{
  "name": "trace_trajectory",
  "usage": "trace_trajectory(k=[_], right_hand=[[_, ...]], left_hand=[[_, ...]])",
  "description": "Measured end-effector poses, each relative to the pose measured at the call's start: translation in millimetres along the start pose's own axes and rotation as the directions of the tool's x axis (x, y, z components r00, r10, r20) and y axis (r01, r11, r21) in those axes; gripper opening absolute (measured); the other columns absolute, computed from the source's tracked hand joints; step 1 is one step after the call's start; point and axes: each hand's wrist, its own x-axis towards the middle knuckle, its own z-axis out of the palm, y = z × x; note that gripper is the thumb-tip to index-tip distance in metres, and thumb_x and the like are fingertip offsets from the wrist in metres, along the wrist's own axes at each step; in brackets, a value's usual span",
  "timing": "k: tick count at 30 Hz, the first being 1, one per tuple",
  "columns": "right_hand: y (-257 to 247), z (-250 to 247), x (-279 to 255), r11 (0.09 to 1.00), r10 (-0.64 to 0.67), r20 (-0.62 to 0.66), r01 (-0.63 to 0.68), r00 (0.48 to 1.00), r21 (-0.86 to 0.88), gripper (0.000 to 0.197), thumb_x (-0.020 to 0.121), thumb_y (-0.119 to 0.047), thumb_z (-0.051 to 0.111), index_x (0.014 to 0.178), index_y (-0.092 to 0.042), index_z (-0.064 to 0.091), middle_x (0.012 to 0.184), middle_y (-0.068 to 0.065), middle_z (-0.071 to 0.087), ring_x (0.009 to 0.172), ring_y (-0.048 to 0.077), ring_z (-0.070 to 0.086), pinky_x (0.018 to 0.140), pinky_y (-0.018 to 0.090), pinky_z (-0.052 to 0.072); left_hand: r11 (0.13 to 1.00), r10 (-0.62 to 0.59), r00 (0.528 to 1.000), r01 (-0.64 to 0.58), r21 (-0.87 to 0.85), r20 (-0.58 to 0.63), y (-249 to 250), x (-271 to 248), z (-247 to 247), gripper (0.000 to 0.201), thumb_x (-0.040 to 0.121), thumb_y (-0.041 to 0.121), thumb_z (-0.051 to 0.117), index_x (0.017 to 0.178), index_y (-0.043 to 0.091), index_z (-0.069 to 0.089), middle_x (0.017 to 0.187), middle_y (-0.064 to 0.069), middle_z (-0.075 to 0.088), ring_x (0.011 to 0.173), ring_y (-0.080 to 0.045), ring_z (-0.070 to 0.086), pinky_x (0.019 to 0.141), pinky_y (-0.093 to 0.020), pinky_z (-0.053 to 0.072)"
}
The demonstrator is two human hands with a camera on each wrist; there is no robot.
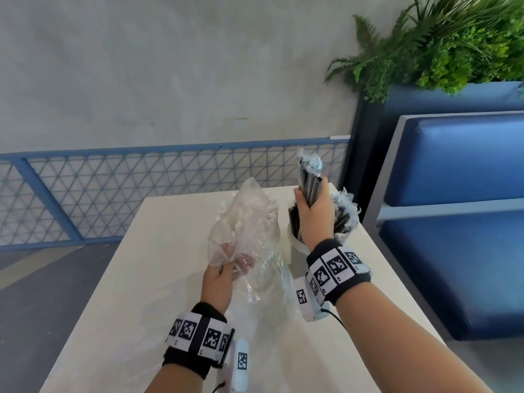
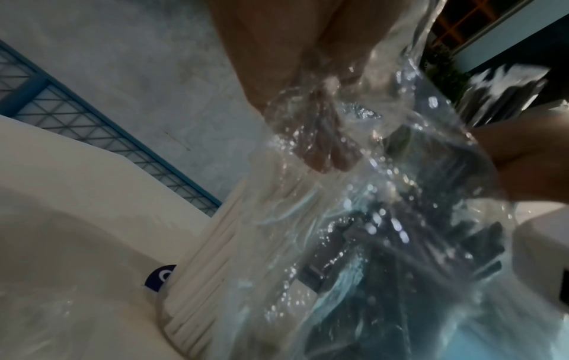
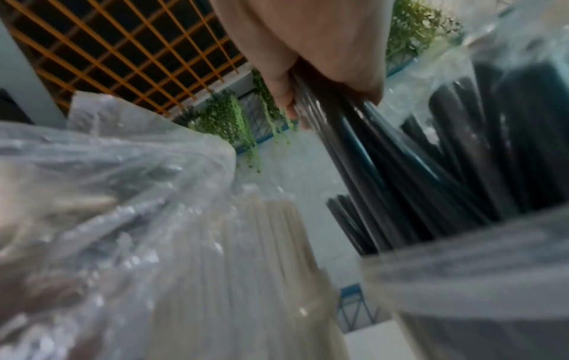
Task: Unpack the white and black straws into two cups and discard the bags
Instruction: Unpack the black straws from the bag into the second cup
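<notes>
On the white table [image 1: 147, 293] my left hand [image 1: 226, 265] grips a crumpled clear bag [image 1: 246, 222] that drapes over the white straws [image 1: 263, 214]. In the left wrist view the white straws [image 2: 215, 255] stand in a cup [image 2: 158, 282], and my fingers [image 2: 323, 151] show through the plastic. My right hand [image 1: 310, 202] holds a bundle of black straws [image 1: 309, 180] raised above a white cup [image 1: 295, 248]. More black straws [image 1: 293, 219] stand in that cup. A second clear bag [image 1: 347, 205] bunches at the cup's right side, and plastic clings to the bundle's top.
A blue padded bench [image 1: 453, 222] stands close on the right of the table. Behind it is a blue planter with green plants [image 1: 453, 38]. A blue mesh railing [image 1: 113, 194] runs behind the table's far edge, in front of a grey wall.
</notes>
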Motion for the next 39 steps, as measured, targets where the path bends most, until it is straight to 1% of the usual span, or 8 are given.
trace_trajectory(k=[14,19,23,27,30,32,35,39], right_hand=[[54.3,-1.0,-8.0,0.931,0.346,0.208,-0.307,0.915,-0.199,0.044,0.090,-0.014,0.057,0.131,-0.006,0.042,0.124,0.012,0.057,0.111,0.022,0.055,0.088,0.022,0.038],[48.1,-13.1,-44.1,0.947,-0.171,0.032,0.173,0.985,-0.269,0.071,0.084,-0.016,0.066,0.143,-0.007,0.026,0.148,0.003,0.028,0.139,0.011,0.021,0.115,0.018,0.014],[62.9,-19.5,-88.5,0.920,-0.358,0.057,0.362,0.932,-0.152,0.038,0.088,-0.022,0.057,0.123,-0.011,0.047,0.128,0.006,0.045,0.123,0.001,0.039,0.108,0.020,0.032],[81.6,-23.2,-123.2,0.969,0.238,0.288,-0.246,0.927,-0.011,0.039,0.085,-0.041,0.060,0.118,-0.026,0.045,0.121,-0.005,0.052,0.109,-0.002,0.051,0.089,0.021,0.043],[89.4,-23.4,-140.8,0.678,0.549,0.620,-0.732,0.561,0.062,0.047,0.076,-0.054,0.050,0.118,-0.033,0.048,0.128,-0.009,0.053,0.120,0.013,0.050,0.093,0.032,0.042],[90.7,-19.7,-146.7,0.620,0.519,0.696,-0.779,0.496,0.094,0.045,0.075,-0.051,0.050,0.116,-0.031,0.050,0.122,-0.006,0.061,0.116,0.013,0.055,0.097,0.038,0.043],[88.0,-12.3,-146.7,0.687,0.485,0.658,-0.717,0.576,0.122,0.023,0.090,-0.030,0.052,0.110,-0.019,0.055,0.099,0.003,0.066,0.103,0.020,0.063,0.091,0.038,0.047],[89.0,-12.2,-139.2,0.714,0.485,0.666,-0.696,0.567,0.072,0.012,0.094,-0.019,0.049,0.104,-0.014,0.055,0.075,-0.002,0.060,0.082,0.017,0.066,0.087,0.041,0.048]], left_hand=[[1.000,-0.008,1.000,0.008,0.009,-0.019,-8.8,-2.3,-4.9,0.027,0.096,0.000,0.037,0.106,0.011,0.058,0.107,-0.028,0.062,0.102,-0.042,0.060,0.087,-0.043,0.052],[0.996,0.052,0.997,-0.056,-0.068,-0.057,-3.7,-9.8,-12.3,0.021,0.097,0.014,0.044,0.107,0.002,0.058,0.084,-0.011,0.070,0.089,-0.034,0.064,0.085,-0.046,0.054],[0.986,0.048,0.991,-0.067,-0.151,-0.124,-2.4,-16.0,-20.1,0.024,0.097,0.007,0.037,0.092,0.007,0.061,0.068,-0.002,0.069,0.071,-0.019,0.068,0.066,-0.027,0.055],[0.949,-0.010,0.978,-0.056,-0.309,-0.208,-4.5,-21.6,-31.5,0.020,0.092,0.013,0.044,0.086,0.017,0.063,0.070,-0.002,0.070,0.069,-0.018,0.068,0.068,-0.029,0.055],[0.920,-0.068,0.975,-0.020,-0.392,-0.210,-6.0,-26.8,-35.2,0.020,0.083,0.034,0.054,0.093,0.017,0.057,0.072,0.001,0.071,0.073,-0.017,0.068,0.076,-0.032,0.055],[0.906,-0.119,0.972,0.024,-0.422,-0.201,-9.9,-30.9,-37.2,0.040,0.072,0.047,0.064,0.097,0.018,0.057,0.080,-0.001,0.071,0.079,-0.020,0.067,0.075,-0.031,0.056],[0.959,-0.128,0.930,0.029,-0.281,-0.344,-16.4,-38.9,-43.3,0.059,0.079,0.037,0.067,0.127,0.016,0.042,0.124,-0.013,0.055,0.101,-0.024,0.059,0.088,-0.037,0.054],[0.939,0.306,0.737,-0.128,0.320,-0.603,-12.5,-50.3,-71.5,0.094,0.071,0.010,0.077,0.141,0.012,0.014,0.145,-0.015,0.015,0.128,-0.024,0.030,0.107,-0.034,0.031]])
